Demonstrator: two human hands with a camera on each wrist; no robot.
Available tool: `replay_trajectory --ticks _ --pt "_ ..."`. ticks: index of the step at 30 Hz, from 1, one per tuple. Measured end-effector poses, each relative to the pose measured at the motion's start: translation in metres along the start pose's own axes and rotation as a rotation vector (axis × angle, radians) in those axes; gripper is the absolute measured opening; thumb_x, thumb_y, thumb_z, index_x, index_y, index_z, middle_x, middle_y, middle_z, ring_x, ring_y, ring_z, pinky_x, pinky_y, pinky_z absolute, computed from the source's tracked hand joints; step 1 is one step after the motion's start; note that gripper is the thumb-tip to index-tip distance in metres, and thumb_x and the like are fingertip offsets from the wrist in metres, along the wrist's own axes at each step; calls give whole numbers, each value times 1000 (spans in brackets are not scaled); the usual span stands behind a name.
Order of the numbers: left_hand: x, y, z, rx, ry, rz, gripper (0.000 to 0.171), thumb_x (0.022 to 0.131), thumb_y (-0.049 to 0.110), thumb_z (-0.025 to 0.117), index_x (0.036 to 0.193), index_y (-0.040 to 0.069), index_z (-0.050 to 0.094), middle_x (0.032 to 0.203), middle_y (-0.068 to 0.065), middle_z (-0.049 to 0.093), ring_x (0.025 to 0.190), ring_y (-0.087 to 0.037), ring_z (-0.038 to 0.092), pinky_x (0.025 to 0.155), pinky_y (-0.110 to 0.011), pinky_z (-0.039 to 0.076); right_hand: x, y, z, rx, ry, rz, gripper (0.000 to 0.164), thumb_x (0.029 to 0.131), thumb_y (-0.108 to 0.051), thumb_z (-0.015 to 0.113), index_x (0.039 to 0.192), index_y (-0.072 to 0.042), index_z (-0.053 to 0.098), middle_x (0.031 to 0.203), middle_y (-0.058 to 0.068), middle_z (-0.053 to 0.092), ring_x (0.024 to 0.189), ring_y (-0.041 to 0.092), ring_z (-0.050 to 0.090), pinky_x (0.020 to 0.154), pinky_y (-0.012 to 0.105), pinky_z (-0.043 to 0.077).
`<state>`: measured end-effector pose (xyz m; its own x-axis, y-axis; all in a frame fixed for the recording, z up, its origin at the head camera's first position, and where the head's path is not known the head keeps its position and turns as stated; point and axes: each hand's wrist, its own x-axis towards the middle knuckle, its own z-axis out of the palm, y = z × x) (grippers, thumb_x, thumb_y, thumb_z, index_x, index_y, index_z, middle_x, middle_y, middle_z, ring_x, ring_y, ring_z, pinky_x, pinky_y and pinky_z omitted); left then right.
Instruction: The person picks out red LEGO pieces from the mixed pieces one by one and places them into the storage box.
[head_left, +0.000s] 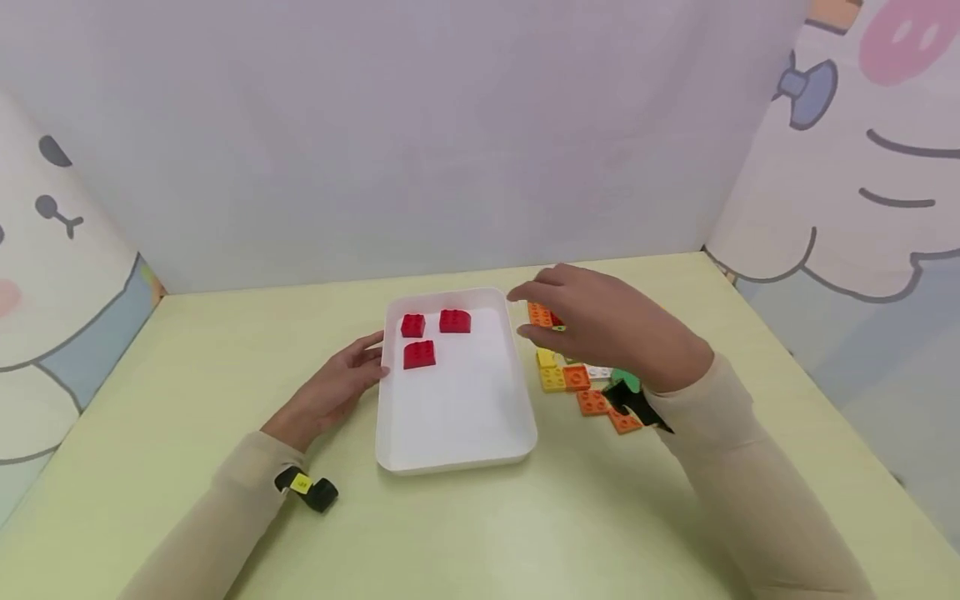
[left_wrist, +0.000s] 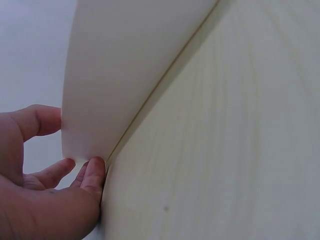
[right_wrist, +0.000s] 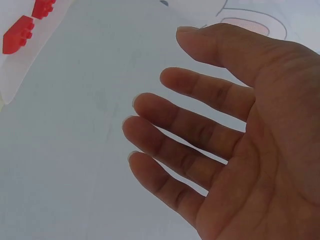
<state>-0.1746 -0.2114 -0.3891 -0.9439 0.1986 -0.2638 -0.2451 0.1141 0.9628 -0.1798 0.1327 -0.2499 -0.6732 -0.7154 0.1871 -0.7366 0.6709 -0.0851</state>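
A shallow white tray (head_left: 457, 417) lies on the table with three red toy building blocks in its upper left part: a smaller block (head_left: 412, 326), another (head_left: 454, 321) to its right, and a third (head_left: 419, 354) below. My left hand (head_left: 341, 387) holds the tray's left side; in the left wrist view its fingers (left_wrist: 95, 172) meet the outer wall, and one tip is hidden at the rim. Over the loose blocks right of the tray hovers my right hand (head_left: 607, 325), fingers apart with nothing between them, as the right wrist view shows its bare palm (right_wrist: 260, 165).
Loose blocks lie right of the tray, partly hidden under the right hand: orange (head_left: 592, 403), yellow (head_left: 552, 379), white (head_left: 598, 372) and green (head_left: 626, 381) pieces. The pale table (head_left: 480, 533) meets a curtain-like backdrop (head_left: 420, 150) behind, with printed cartoon panels at both sides.
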Motion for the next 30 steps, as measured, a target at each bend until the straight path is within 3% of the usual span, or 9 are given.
replay_trajectory --ticks 10,18,26,30 --pt "-2 -3 0 -26 11 -38 68 90 10 58 147 21 23 146 -9 27 129 -26 31 100 -31 36 -9 8 0 -9 -5 -46 38 87 -36 62 120 -18 59 110 -2 57 93 13 52 80 29 48" --pt "-3 -5 3 -30 -4 -17 69 90 9 58 148 19 22 146 -9 27 129 -26 31 100 -32 36 -24 8 -13 -24 13 11 39 85 -37 64 120 -20 58 108 -3 58 94 13 52 78 29 49" --pt "-7 -3 0 -34 -1 -20 68 91 8 56 148 19 22 147 -10 25 130 -26 29 100 -31 35 -48 14 -21 -73 -55 141 46 82 -37 69 124 -21 57 114 -1 58 102 17 52 82 35 50" --pt "-9 -2 -2 -31 5 -20 68 90 9 57 148 19 22 147 -10 24 130 -27 29 101 -32 34 -51 18 -19 -71 -54 135 47 83 -38 68 125 -20 56 115 1 58 103 18 52 83 37 50"
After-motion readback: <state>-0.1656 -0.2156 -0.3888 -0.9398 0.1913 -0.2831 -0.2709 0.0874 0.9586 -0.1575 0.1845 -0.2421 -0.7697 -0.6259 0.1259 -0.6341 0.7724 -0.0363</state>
